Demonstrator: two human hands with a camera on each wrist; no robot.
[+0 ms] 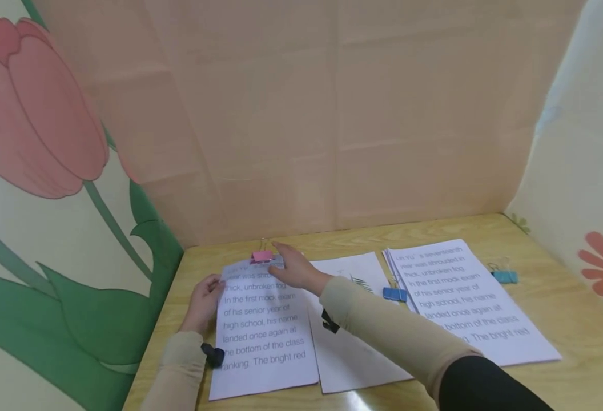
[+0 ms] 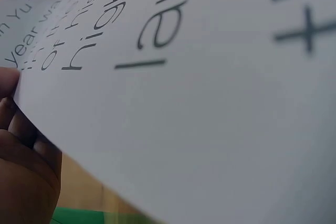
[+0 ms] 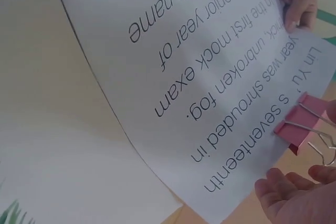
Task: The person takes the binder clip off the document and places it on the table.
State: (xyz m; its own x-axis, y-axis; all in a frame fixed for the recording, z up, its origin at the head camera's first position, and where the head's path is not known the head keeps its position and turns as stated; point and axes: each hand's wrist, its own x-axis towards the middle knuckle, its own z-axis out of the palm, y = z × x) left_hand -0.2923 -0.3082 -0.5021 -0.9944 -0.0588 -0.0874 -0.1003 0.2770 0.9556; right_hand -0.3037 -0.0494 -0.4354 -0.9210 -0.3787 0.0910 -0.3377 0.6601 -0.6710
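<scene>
My left hand [image 1: 202, 302] pinches the left edge of a printed paper stack [image 1: 262, 337], thumb on top and fingers underneath. In the left wrist view the printed sheet bows up close to the camera. A pink binder clip [image 1: 262, 256] sits on the stack's top edge, its wire handles pointing away from the page. Beside that clip is my right hand [image 1: 297, 268], thumb and fingers spread apart. In the right wrist view a fingertip at the frame's edge meets the pink clip [image 3: 302, 121], and the other fingers [image 3: 273, 187] lie loosely bent below it.
Under the right forearm lies a white sheet [image 1: 358, 359] with a green leaf print. Another printed stack [image 1: 466, 302] lies to the right, a blue binder clip [image 1: 395, 294] at its left edge. A teal binder clip [image 1: 505, 277] rests on the wooden table [image 1: 553, 319] farther right.
</scene>
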